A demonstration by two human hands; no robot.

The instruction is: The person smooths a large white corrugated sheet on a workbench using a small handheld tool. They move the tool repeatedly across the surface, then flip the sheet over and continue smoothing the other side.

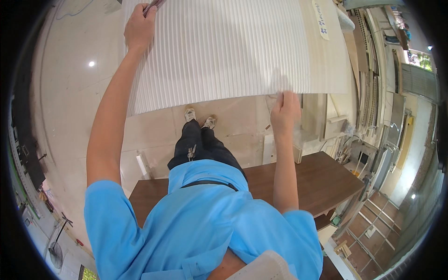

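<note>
A large white ribbed panel spreads in front of me, with a paler smooth band along its right side. At its far left edge, my left hand is closed around a dark reddish, narrow thing, cut off by the top of the picture. My right hand is at the panel's near edge, toward the right, fingers curled together and slightly blurred. Whether it pinches the edge or something thin is hidden. A pale label with blue handwriting lies on the smooth band.
Behind me stands a dark brown tabletop, close to my body. Stacked boards and long strips line the right side. A standing fan is at the far lower left. Pale tiled floor extends left of the panel.
</note>
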